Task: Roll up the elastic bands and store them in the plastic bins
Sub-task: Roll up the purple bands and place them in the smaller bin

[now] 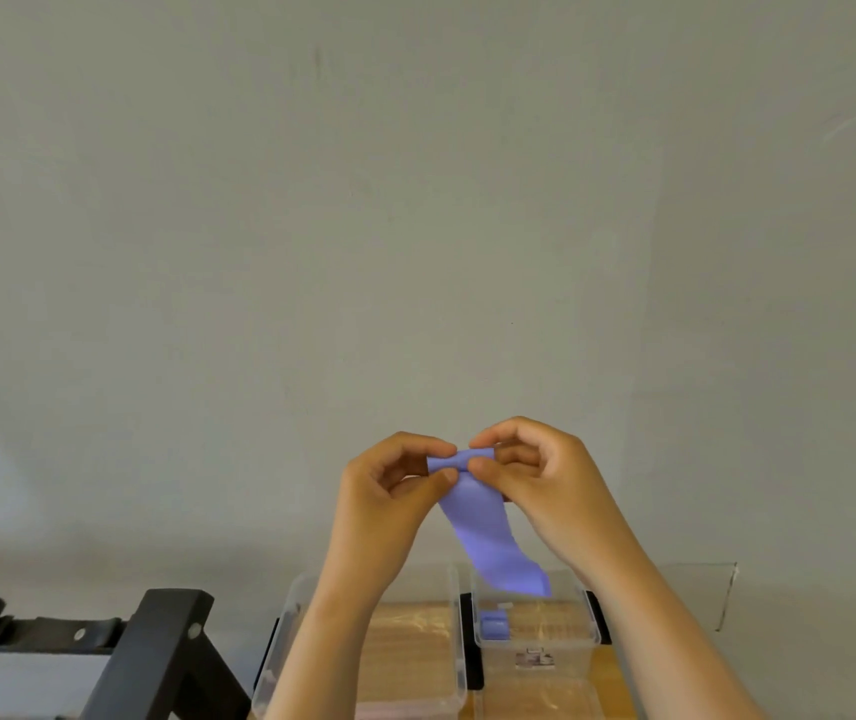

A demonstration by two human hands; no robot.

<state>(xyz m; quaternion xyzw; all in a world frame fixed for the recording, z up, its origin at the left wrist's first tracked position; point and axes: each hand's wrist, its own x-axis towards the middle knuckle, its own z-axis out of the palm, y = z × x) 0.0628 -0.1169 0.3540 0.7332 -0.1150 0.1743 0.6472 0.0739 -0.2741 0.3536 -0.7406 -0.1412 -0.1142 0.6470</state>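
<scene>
**Purple band pinched mid-roll above the bins**

Gripping the purple elastic band (488, 543) at its top with both hands, raised in front of a plain grey wall (415, 200). Pinching the short rolled end between thumb and curled fingers: left hand (389, 480) from one side, right hand (535, 470) from the other, fingertips nearly meeting at the middle. Hanging loose below the roll, flat and slightly twisted, with the lower end dangling over the right plastic bin (545, 641); touching its rim or not, cannot tell. Lying inside that clear bin, near its left wall: one finished purple roll (493, 626). Standing just beside it on the left, a second clear bin (288, 605), partly hidden behind the left forearm. Both resting on a light wooden desk (613, 672). Off to the lower left, a black angled frame (166, 646) with a dark strap (51, 628) behind it.
</scene>
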